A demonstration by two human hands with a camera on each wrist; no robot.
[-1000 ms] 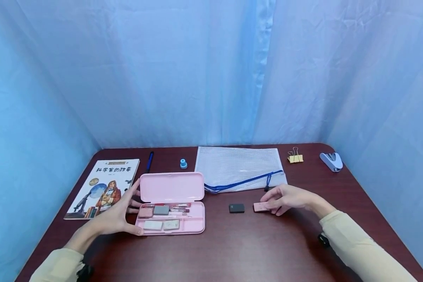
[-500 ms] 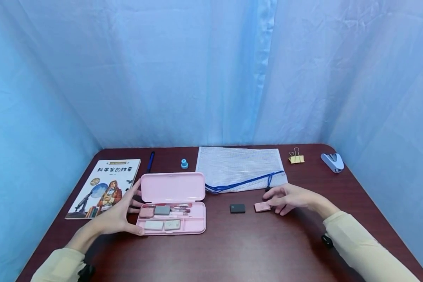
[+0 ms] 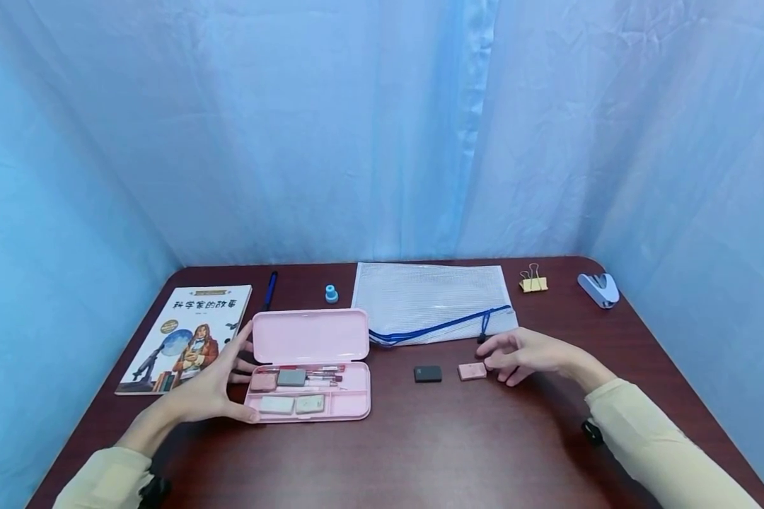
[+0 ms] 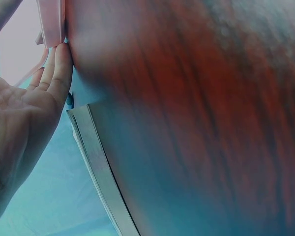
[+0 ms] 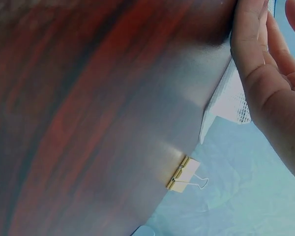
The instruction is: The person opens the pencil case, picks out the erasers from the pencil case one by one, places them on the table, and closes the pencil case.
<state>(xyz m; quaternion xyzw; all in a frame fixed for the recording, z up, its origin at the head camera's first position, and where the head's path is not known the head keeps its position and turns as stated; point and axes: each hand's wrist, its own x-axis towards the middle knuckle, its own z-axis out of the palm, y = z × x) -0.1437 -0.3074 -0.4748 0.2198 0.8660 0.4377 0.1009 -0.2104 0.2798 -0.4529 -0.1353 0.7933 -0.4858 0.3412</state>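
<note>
An open pink pencil case point(image 3: 350, 406) stands left of centre, its lid raised. My left hand point(image 3: 206, 389) holds its left end, thumb at the front corner and fingers along the side and behind. The left wrist view shows the fingertips against the case point(image 4: 52, 29). Inside lie a pink eraser point(image 3: 264, 382), a grey eraser point(image 3: 291, 378), two white erasers point(image 3: 276, 405) and several pens. On the table, a small pink eraser point(image 3: 472, 372) lies flat beside a black eraser point(image 3: 428, 374). My right hand point(image 3: 525, 355) is at the pink one's right edge, fingers loosely bent, not gripping it.
A white mesh zip pouch point(image 3: 433, 300) lies behind. A book point(image 3: 184, 339) and a blue pen point(image 3: 270, 290) are at the left, with a small blue object point(image 3: 332, 293) further right. A yellow binder clip point(image 3: 533, 284) and a light-blue stapler-like tool point(image 3: 599, 290) sit back right.
My right hand has let go of the small pink eraser and drawn slightly right, leaving it beside the black one. The left hand stays at the pencil case.
</note>
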